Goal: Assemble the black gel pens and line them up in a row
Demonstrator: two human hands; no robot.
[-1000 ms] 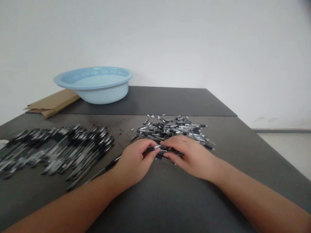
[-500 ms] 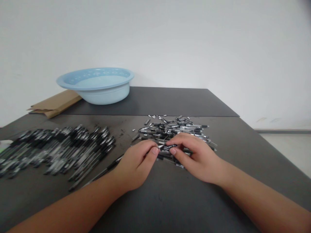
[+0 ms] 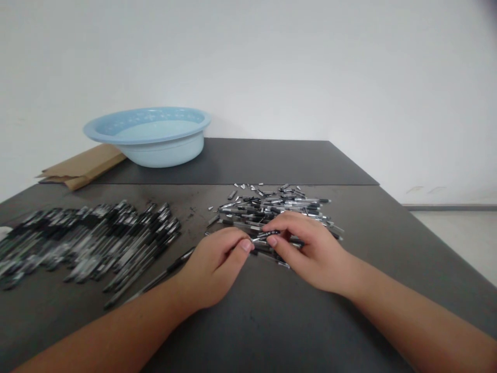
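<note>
My left hand [image 3: 217, 264] is closed, thumb and forefinger pinching a small silver pen tip [image 3: 254, 240]; most of it is hidden by the fingers. In a pinch of thumb and forefinger, my right hand [image 3: 306, 248] holds a short black pen cap [image 3: 267, 234] with white print. The two parts meet, or nearly meet, in the small gap between the hands. Behind and under the fingers spreads a heap of loose pen parts [image 3: 279, 204]. A single pen [image 3: 171, 270] with a black grip lies beside my left forearm, partly covered by the hand.
Many black-gripped pens [image 3: 112, 238] lie side by side at the left. At the back left, a light blue basin [image 3: 163, 153] stands partly over folded brown cardboard [image 3: 85, 163]. Small silver cones [image 3: 243, 186] are scattered behind the heap on the dark table [image 3: 267, 326].
The view has shifted slightly, so the basin and pens sit a little further left. Both hands keep their pinches; the silver tip and black cap have turned slightly between them.
</note>
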